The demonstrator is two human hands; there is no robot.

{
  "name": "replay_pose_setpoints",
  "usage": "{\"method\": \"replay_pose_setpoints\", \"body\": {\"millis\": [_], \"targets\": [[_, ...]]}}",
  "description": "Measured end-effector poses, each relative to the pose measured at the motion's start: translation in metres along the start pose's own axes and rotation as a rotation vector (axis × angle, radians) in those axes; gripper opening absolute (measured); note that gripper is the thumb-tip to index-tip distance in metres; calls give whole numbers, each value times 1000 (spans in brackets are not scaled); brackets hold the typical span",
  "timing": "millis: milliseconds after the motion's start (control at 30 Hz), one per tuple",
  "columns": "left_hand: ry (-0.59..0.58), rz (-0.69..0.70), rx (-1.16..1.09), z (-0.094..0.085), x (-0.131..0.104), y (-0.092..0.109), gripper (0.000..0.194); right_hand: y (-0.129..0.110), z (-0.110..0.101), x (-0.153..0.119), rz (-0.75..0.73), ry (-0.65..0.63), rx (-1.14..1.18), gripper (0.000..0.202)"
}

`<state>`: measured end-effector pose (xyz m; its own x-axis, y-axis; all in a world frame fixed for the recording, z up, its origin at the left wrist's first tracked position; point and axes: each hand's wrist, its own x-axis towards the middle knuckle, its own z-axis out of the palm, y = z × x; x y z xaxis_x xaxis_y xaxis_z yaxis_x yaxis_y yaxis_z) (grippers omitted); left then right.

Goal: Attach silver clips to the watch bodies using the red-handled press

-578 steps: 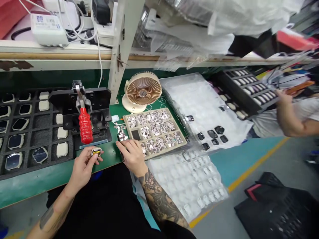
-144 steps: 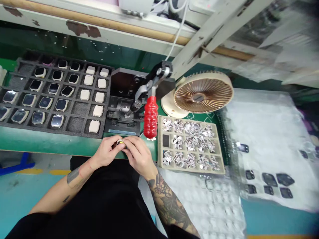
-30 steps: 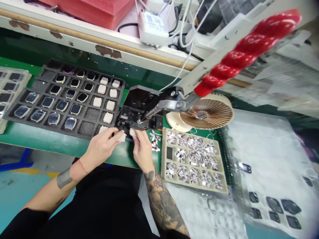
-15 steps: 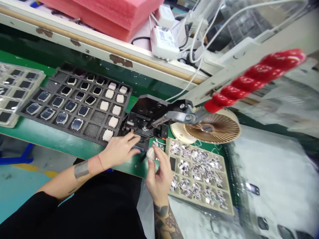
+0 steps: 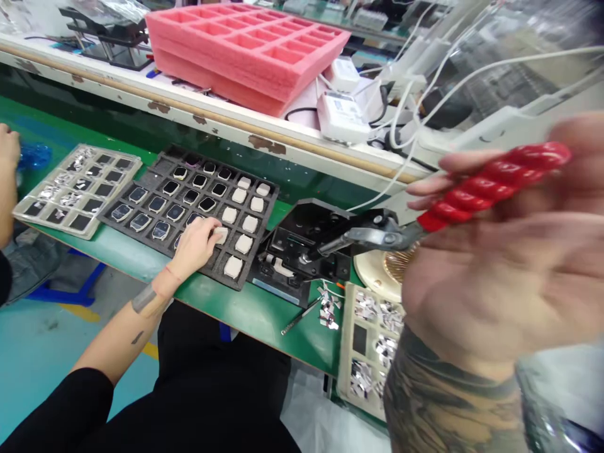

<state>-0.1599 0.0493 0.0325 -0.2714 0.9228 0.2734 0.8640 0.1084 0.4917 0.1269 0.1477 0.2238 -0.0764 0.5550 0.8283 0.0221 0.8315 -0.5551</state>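
My left hand pinches a pale watch-shaped piece at a compartment of the dark foam tray. Dark-faced watch pieces fill the tray's left and middle, and pale ones its right side. My right hand is large and close at the right, its fingers apart behind the red twisted handle of a black press; the palm faces the camera and is not wrapped round the handle. A small part sits on the press's base.
Small silvery pieces and a thin tool lie on the green table. A beige compartment tray stands right, a clear one left. Pink foam rests on the shelf. Another person's hand shows far left.
My left hand has moved from the press to the foam tray, now with a pale piece. My right hand has let go of its pale piece and risen to the red handle. The view has shifted.
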Motion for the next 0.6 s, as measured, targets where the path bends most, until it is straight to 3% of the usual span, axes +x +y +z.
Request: {"method": "replay_pose_setpoints", "body": {"millis": [100, 167, 233, 367, 500, 533, 600], "targets": [[5, -4, 275, 0, 5, 2, 32, -7, 10, -18, -216, 30, -245, 33], [21, -12, 379, -10, 0, 8, 39, 2, 10, -46, -410, 15, -340, 30], [-5, -25, 453, -26, -11, 10, 37, 15, 6, -77, -452, -14, -360, 35], [-172, -99, 611, -55, -31, -1, 42, 31, -16, -119, -319, -122, -420, 39], [-237, -121, 641, -60, -43, -16, 50, 27, -55, -141, -156, 86, -493, 39], [-237, -112, 640, -60, -44, -18, 50, 25, -64, -148, -64, 63, -519, 37], [-254, -96, 672, -59, -45, -18, 48, 22, -81, -165, 107, -195, -588, 32]]}}
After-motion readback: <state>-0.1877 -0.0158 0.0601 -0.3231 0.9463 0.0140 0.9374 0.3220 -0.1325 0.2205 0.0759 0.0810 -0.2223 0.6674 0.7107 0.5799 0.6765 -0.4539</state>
